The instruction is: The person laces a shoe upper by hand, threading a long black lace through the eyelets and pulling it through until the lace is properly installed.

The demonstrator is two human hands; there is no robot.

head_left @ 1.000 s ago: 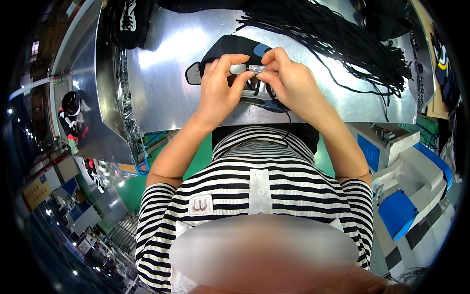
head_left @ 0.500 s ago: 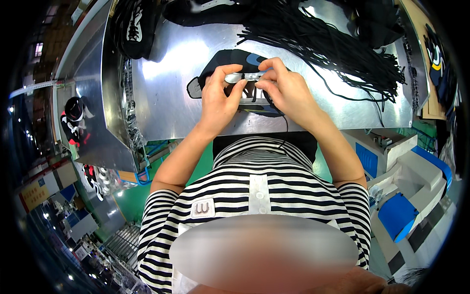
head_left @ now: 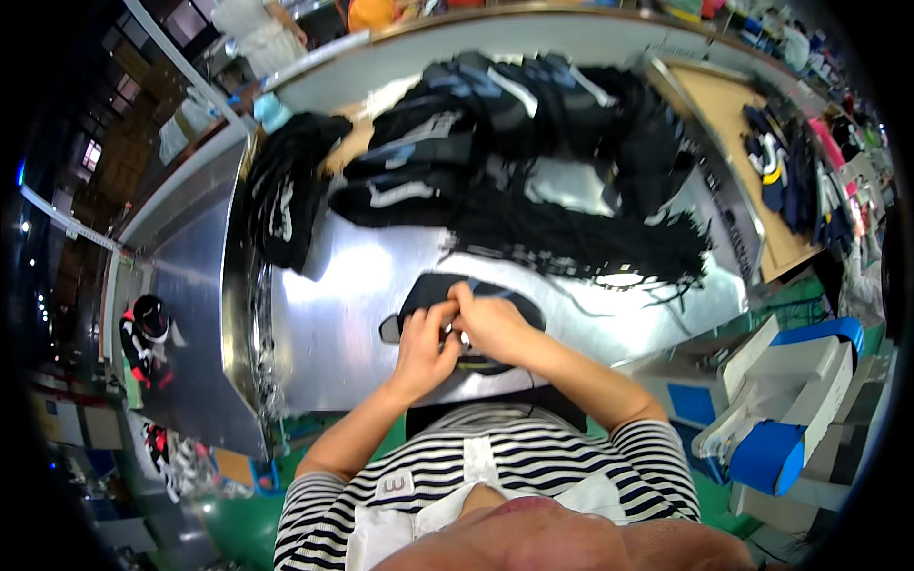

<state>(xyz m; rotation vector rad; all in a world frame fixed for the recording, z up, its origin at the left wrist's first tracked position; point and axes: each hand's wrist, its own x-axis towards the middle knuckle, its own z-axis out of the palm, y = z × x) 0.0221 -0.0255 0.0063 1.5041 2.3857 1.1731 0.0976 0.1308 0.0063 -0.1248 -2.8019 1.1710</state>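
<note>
A black shoe upper (head_left: 430, 286) with grey-blue patches lies on the metal worktable (head_left: 324, 352) in front of me. My left hand (head_left: 425, 350) is closed at its lacing opening, with thumb and fingers pinched together. My right hand (head_left: 491, 329) meets it there from the other side, its fingers bent and closed on the upper close to the left fingertips. A small pale bit shows between the fingers; the hands cover most of it. The upper's tongue end sticks out at the left, and a thin dark lace hangs toward my lap.
Several black shoe uppers (head_left: 409, 195) are piled across the back of the table. A bundle of black laces (head_left: 590, 243) lies beyond my hands to the right. More uppers (head_left: 286, 214) are stacked at the left edge. A grey-and-blue machine (head_left: 781, 409) stands at my right.
My view has tilted up, so the table and hands sit lower in it. My hands have drawn together over the opening, and the right fingers now overlap the left ones.
</note>
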